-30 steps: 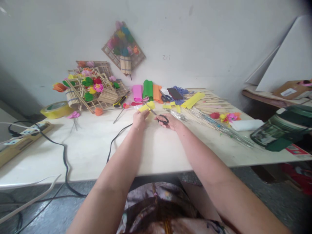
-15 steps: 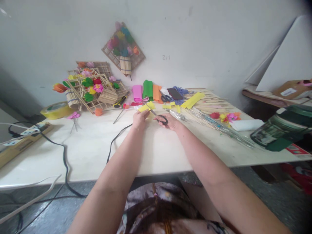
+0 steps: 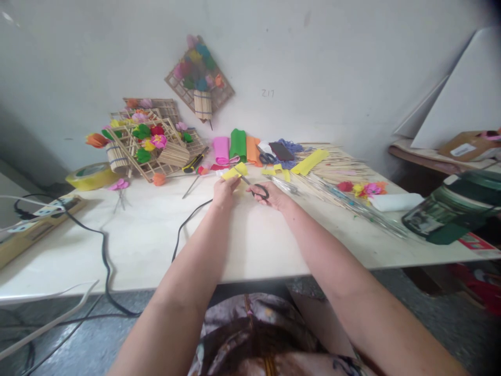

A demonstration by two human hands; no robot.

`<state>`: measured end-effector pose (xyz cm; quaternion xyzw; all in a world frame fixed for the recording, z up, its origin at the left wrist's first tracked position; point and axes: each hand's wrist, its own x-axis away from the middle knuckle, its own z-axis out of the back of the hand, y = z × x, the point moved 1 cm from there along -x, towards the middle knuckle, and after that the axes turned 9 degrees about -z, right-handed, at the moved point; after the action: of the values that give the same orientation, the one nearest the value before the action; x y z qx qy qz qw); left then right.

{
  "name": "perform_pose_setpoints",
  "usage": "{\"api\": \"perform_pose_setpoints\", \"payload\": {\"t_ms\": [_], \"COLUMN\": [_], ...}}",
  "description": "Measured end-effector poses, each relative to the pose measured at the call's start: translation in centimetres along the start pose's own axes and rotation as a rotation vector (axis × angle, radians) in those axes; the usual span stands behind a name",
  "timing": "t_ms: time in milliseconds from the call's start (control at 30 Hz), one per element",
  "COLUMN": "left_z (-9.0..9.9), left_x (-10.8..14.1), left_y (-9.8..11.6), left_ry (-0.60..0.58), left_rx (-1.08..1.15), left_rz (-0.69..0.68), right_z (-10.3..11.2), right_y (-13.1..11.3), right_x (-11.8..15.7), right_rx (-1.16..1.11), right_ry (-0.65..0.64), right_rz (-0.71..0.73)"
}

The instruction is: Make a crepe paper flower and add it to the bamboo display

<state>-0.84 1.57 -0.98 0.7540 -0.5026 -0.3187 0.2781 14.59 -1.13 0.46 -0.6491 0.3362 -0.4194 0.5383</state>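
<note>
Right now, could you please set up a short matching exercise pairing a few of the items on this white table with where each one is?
Things:
1. black-handled scissors
2. yellow paper piece
3. yellow tape roll
4. green paper roll

Places:
A. between a pink and an orange roll
B. right hand
C. far left, beside the stick frames
D. left hand

Pairs: 1-B, 2-D, 3-C, 4-A

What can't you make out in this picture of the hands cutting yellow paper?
Head view, the only one:
- Scissors: blades too small to tell whether open or closed; the right hand covers part of the handles.
- Yellow paper: its near edge hidden by the left hand, so no cut line shows.
- Green object: blurred, cut off by the right edge.
- Wall writing: too small to read surely.
</note>
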Motion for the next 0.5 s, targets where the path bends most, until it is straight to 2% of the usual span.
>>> {"api": "perform_pose_setpoints", "payload": {"t_ms": [300, 500], "left_z": [0.24, 0.22], "left_x": [-0.17, -0.22], "left_y": [-0.25, -0.31], "left_ry": [-0.01, -0.02], "left_rx": [0.004, 0.012], "left_rz": [0.0, -0.015], "right_z": [-0.05, -0.12], "right_y": [-0.16, -0.28], "right_x": [0.23, 0.54], "right_rx": [-0.005, 0.017], "right_ry": [-0.016, -0.01], "right_rz": [-0.013, -0.074]}}
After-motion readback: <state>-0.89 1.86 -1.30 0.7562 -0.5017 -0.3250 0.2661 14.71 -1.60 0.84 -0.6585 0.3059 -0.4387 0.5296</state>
